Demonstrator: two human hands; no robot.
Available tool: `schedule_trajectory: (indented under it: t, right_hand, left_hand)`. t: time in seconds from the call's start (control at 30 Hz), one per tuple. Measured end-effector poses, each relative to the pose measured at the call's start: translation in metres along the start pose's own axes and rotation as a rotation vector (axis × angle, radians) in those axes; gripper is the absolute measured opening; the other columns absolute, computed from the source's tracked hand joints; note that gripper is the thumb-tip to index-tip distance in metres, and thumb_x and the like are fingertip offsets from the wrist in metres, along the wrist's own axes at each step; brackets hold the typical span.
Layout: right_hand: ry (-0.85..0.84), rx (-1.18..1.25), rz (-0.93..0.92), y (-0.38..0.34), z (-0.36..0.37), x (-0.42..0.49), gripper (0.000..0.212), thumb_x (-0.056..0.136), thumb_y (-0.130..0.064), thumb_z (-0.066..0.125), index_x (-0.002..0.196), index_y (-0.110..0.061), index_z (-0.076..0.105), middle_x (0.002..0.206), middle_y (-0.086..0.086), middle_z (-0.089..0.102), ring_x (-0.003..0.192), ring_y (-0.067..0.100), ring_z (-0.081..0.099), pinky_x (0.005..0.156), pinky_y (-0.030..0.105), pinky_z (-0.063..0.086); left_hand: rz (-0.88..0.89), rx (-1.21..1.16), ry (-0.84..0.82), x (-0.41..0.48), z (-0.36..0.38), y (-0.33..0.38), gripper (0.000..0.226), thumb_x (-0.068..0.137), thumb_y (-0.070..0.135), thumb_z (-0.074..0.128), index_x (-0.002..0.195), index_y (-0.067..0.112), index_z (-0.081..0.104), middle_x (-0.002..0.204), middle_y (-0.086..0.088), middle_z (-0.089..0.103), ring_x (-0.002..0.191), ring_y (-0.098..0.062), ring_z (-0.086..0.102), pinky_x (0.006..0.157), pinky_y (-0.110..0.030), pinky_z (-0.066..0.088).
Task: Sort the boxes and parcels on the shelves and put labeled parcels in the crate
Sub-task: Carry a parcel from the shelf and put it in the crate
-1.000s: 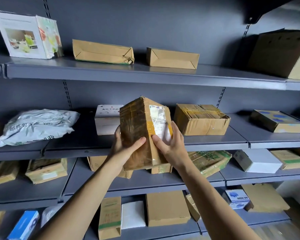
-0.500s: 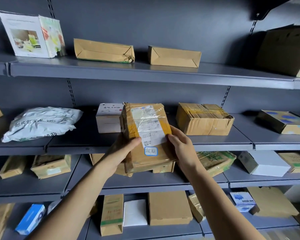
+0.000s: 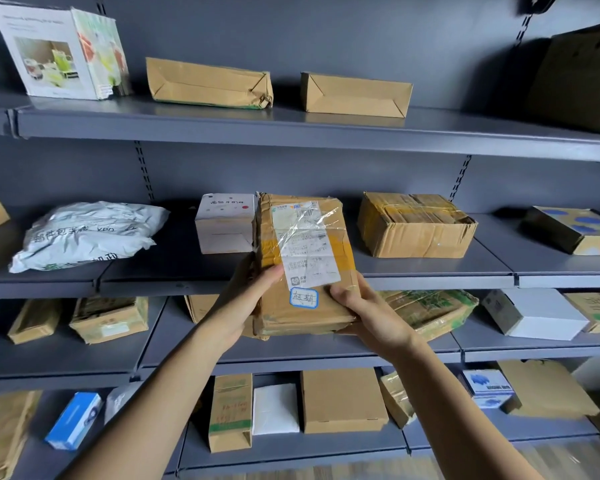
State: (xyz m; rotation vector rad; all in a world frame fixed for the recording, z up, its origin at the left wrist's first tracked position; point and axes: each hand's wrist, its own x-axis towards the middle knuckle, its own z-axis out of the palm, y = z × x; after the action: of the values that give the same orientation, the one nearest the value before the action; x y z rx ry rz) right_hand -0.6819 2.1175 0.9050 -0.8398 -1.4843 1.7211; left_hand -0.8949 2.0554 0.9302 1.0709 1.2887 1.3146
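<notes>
A: Which step?
B: Label check. Brown parcel (image 3: 302,265) is held up in front of the middle shelf (image 3: 430,275), lifted off it. Printed label (image 3: 305,244) faces the camera, with a small blue-edged sticker (image 3: 303,297) just below.

A: Hands?
B: Left hand (image 3: 243,306) grips the lower left edge, thumb on the front (fingers are behind, can't see them). Right hand (image 3: 368,313) grips the lower right corner, thumb on the front, fingers curled underneath.

A: Verdict?
B: It reads as labeled, so I'd judge it goes in the crate.

A: Where's the crate?
B: Not in view. The next move calls for turning away from the shelves to find it. The cardboard is crumpled and the tape loose, so support it from below.

A: Neighbours?
B: White box (image 3: 224,223) sits on the shelf just to the left and taped carton (image 3: 416,225) to the right. Neither hand touches them.
</notes>
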Motion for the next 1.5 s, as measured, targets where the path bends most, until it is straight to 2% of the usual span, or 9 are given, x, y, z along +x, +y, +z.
schedule_trajectory:
  t: [0.2, 0.33, 0.47, 0.73, 0.9, 1.07, 1.17, 1.37, 1.5]
  right_hand:
    - [0.127, 0.015, -0.034, -0.003, 0.002, -0.015, 0.04, 0.09, -0.033, 0.063, 0.129, -0.027, 0.061, 0.129, 0.006, 0.067, 0.121, 0.029, 0.061, 0.101, 0.052, 0.046]
    - [0.277, -0.012, -0.067, -0.004, 0.004, -0.035, 0.031, 0.097, -0.024, 0.061, 0.128, -0.025, 0.061, 0.124, 0.005, 0.069, 0.108, 0.024, 0.066, 0.081, 0.04, 0.057]
    - [0.428, -0.072, -0.052, 0.0, -0.015, -0.07, 0.03, 0.096, -0.025, 0.062, 0.126, -0.029, 0.061, 0.12, -0.002, 0.071, 0.112, 0.02, 0.067, 0.08, 0.037, 0.057]
    - [0.695, -0.112, -0.074, 0.008, -0.096, -0.187, 0.049, 0.082, -0.046, 0.064, 0.129, -0.038, 0.054, 0.12, -0.005, 0.07, 0.111, 0.023, 0.067, 0.086, 0.054, 0.057]
    - [0.878, -0.078, -0.143, 0.002, -0.163, -0.272, 0.058, 0.08, -0.046, 0.066, 0.134, -0.035, 0.052, 0.117, -0.009, 0.07, 0.101, 0.013, 0.069, 0.065, 0.028, 0.056]
    - [1.07, -0.081, -0.162, 0.0, -0.232, -0.366, 0.057, 0.072, -0.051, 0.068, 0.125, -0.034, 0.057, 0.114, -0.006, 0.072, 0.105, 0.02, 0.069, 0.077, 0.042, 0.057]
    - [1.182, -0.073, -0.139, 0.003, -0.266, -0.42, 0.055, 0.071, -0.053, 0.067, 0.122, -0.034, 0.059, 0.113, -0.002, 0.073, 0.108, 0.029, 0.068, 0.084, 0.058, 0.054]
    - [1.343, -0.033, -0.116, 0.009, -0.319, -0.505, 0.041, 0.075, -0.052, 0.066, 0.114, -0.041, 0.06, 0.111, -0.007, 0.073, 0.108, 0.03, 0.068, 0.086, 0.06, 0.053]
    - [1.433, -0.024, -0.096, 0.016, -0.36, -0.548, 0.036, 0.085, -0.046, 0.066, 0.119, -0.039, 0.059, 0.114, -0.009, 0.072, 0.11, 0.023, 0.067, 0.091, 0.054, 0.053]
  left_hand:
    - [0.001, 0.053, -0.29, 0.003, -0.007, -0.004, 0.089, 0.043, 0.057, 0.09, 0.122, 0.043, 0.052, 0.116, 0.017, 0.07, 0.11, -0.006, 0.065, 0.093, -0.042, 0.052]
    - [0.055, 0.031, -0.304, 0.006, 0.012, -0.015, 0.071, 0.064, 0.029, 0.088, 0.122, 0.044, 0.05, 0.111, 0.017, 0.072, 0.101, -0.002, 0.067, 0.085, -0.03, 0.052]
    - [0.069, 0.01, -0.363, 0.002, 0.049, -0.03, 0.081, 0.058, 0.038, 0.084, 0.131, 0.035, 0.048, 0.114, 0.015, 0.071, 0.103, 0.001, 0.065, 0.079, -0.015, 0.051]
    - [-0.033, 0.107, -0.548, -0.023, 0.184, -0.038, 0.047, 0.059, 0.048, 0.081, 0.099, 0.025, 0.072, 0.094, 0.012, 0.076, 0.094, -0.011, 0.07, 0.075, -0.019, 0.051]
    - [-0.077, 0.125, -0.651, -0.05, 0.299, -0.038, 0.018, 0.079, 0.016, 0.079, 0.087, 0.019, 0.063, 0.075, 0.009, 0.075, 0.059, 0.011, 0.063, 0.052, -0.002, 0.043]
    - [-0.053, 0.098, -0.808, -0.086, 0.418, -0.05, 0.053, 0.069, 0.02, 0.082, 0.118, 0.009, 0.064, 0.09, 0.004, 0.077, 0.081, -0.005, 0.072, 0.066, -0.016, 0.054]
    - [-0.015, 0.066, -0.924, -0.113, 0.482, -0.059, 0.029, 0.085, 0.005, 0.065, 0.109, 0.02, 0.063, 0.092, 0.006, 0.077, 0.082, -0.008, 0.073, 0.062, -0.018, 0.054]
    - [-0.063, 0.041, -1.141, -0.133, 0.593, -0.077, 0.069, 0.072, 0.025, 0.081, 0.134, 0.015, 0.054, 0.122, -0.004, 0.07, 0.113, -0.022, 0.066, 0.093, -0.038, 0.055]
    - [-0.104, 0.033, -1.205, -0.143, 0.665, -0.096, 0.069, 0.069, 0.019, 0.082, 0.131, 0.016, 0.053, 0.119, -0.006, 0.071, 0.107, -0.021, 0.069, 0.078, -0.03, 0.058]
